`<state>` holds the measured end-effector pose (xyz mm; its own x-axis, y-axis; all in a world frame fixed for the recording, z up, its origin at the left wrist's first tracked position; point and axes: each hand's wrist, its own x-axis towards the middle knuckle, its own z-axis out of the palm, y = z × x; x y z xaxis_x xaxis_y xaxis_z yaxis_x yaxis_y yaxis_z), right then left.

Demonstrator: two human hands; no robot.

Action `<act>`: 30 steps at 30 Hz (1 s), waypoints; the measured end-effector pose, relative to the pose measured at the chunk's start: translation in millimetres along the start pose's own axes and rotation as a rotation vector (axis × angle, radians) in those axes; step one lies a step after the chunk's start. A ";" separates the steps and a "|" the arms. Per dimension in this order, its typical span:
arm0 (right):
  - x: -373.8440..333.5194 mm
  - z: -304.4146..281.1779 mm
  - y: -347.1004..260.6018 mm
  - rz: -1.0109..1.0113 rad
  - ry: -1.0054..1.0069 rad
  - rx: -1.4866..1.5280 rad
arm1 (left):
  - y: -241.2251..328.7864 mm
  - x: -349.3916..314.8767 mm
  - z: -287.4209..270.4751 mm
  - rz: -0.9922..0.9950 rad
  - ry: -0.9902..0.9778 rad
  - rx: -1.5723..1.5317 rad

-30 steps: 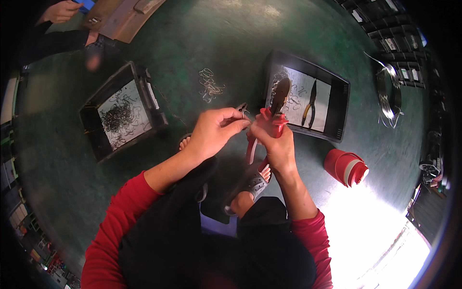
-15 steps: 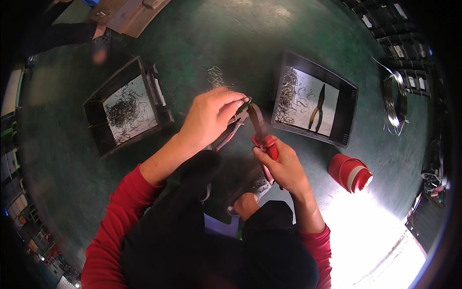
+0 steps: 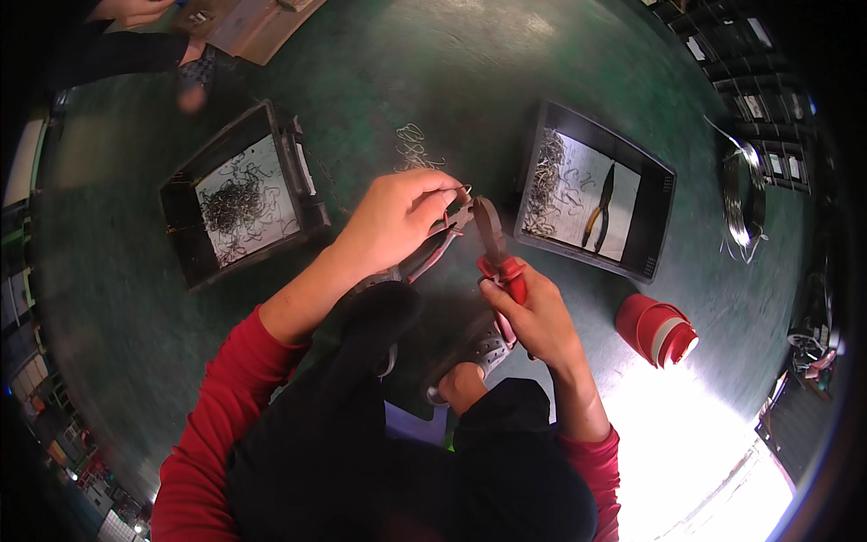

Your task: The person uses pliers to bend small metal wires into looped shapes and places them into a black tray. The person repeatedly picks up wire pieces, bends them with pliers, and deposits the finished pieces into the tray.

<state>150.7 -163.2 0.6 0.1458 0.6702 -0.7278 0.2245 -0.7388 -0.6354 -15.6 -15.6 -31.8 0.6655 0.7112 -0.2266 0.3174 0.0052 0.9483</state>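
Observation:
My left hand (image 3: 390,221) pinches a small bent wire (image 3: 467,190) between thumb and fingertips. Wrapped around the red handles of a pair of pliers (image 3: 490,237) is my right hand (image 3: 545,321). The pliers' metal jaws point up and sit close beside the wire; whether they touch it I cannot tell. Beneath my left hand is a second pair of pliers (image 3: 435,256) with worn red handles, partly hidden by the fingers. How it is held up does not show. A small heap of bent wires (image 3: 412,144) lies on the floor just beyond my left hand.
On the left stands a black bin (image 3: 298,167) of wire hooks; on the right, another black bin (image 3: 657,217) holds wire hooks and yellow-black pliers (image 3: 600,206). A red container (image 3: 652,327) and a wire coil (image 3: 746,203) are farther right. Another person's foot (image 3: 192,95) shows upper left.
The whole view has shifted slightly. Another person's hand has come into sight at the top left. My hands keep nearly the same pose, with wire and pliers held as before.

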 end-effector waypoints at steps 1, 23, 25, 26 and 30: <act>0.0 0.1 0.0 -0.037 0.019 -0.015 | -0.1 0.0 -1.2 -0.047 -0.033 -0.035; 2.5 6.4 6.3 -0.210 0.059 -0.086 | 14.0 -4.0 -10.5 -0.278 -0.237 -0.190; 2.5 6.6 6.3 -0.225 0.058 -0.082 | 16.0 -5.7 -10.5 -0.357 -0.234 -0.214; 2.7 7.0 6.4 -0.239 0.062 -0.078 | 16.5 -6.2 -10.0 -0.358 -0.228 -0.215; 2.9 6.9 7.2 -0.278 0.068 -0.112 | 16.1 -6.7 -7.7 -0.311 -0.225 -0.168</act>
<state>146.2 -167.0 -7.9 0.1271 0.8514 -0.5088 0.3688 -0.5168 -0.7726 -20.2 -14.9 -13.2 0.6925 0.4860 -0.5331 0.4241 0.3235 0.8459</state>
